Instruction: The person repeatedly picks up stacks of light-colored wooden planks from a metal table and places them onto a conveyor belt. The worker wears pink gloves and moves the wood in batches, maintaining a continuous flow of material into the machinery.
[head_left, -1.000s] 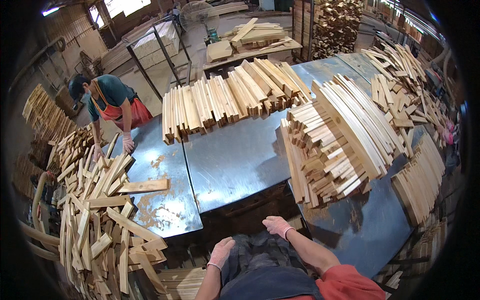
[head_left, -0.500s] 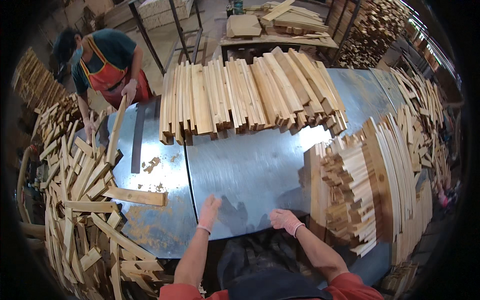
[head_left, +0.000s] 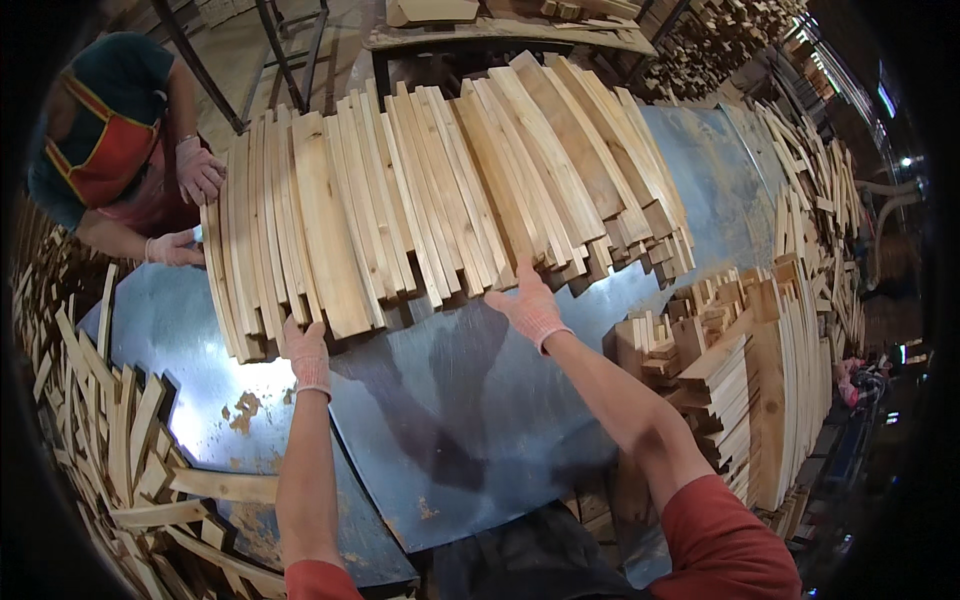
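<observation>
A long row of light wooden boards [head_left: 330,230] lies side by side across the metal table [head_left: 450,400]. My left hand [head_left: 305,358], in a pale pinkish glove, is at the near ends of boards toward the row's left part, finger and thumb apart. Farther right, my right hand [head_left: 533,308], gloved alike, touches the near board ends with fingers and thumb spread. Neither hand wraps round a board. At the row's left end, a co-worker's gloved hands [head_left: 200,170] rest against the outermost board.
A co-worker in a red apron [head_left: 105,150] leans in at the left. Loose boards [head_left: 130,430] pile up at the lower left. Stacked boards [head_left: 770,390] stand at the table's right, with more heaped wood [head_left: 815,190] beyond. A bench [head_left: 510,32] is behind the row.
My hands have reached forward from the table's near edge to the board ends. The co-worker's hands have left a single board and come to the row's left end. The view has shifted.
</observation>
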